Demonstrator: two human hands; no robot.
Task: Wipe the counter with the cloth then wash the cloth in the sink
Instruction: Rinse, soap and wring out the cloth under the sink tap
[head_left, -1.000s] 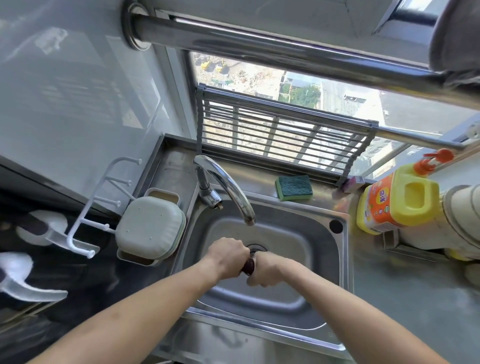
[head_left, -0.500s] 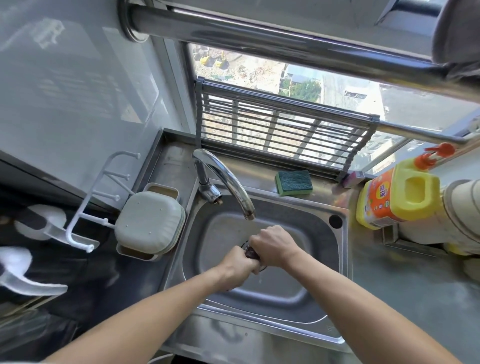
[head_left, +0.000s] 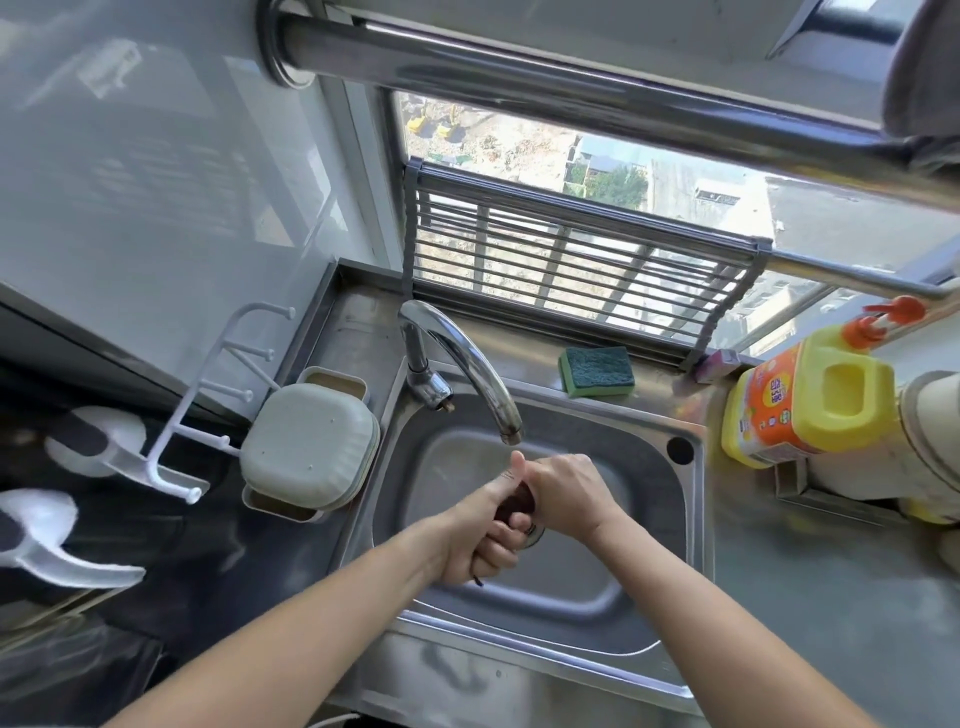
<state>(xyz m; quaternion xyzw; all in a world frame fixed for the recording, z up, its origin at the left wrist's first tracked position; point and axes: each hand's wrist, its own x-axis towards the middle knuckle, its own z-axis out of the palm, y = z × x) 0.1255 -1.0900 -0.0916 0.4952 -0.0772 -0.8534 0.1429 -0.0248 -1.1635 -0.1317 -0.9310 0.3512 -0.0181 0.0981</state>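
Both of my hands meet over the middle of the steel sink (head_left: 670, 519), just below the tap's spout (head_left: 506, 426). A dark brownish cloth (head_left: 514, 503) is bunched tight between them; only a small part shows. My left hand (head_left: 480, 530) is clenched around its lower end, thumb pointing up. My right hand (head_left: 569, 491) grips its upper end from the right. No water stream is visible from the tap.
A green-and-yellow sponge (head_left: 596, 370) lies on the ledge behind the sink. A yellow detergent jug (head_left: 802, 402) stands on the counter at right. At left sit a pale green lidded box (head_left: 309, 447) and a white hook rack (head_left: 202, 415). A folding grid rack (head_left: 571, 270) leans against the window.
My hands have twisted around the cloth: the left, first on the left and then below, now grips with its thumb up, and the right has shifted slightly right. They stay over the drain.
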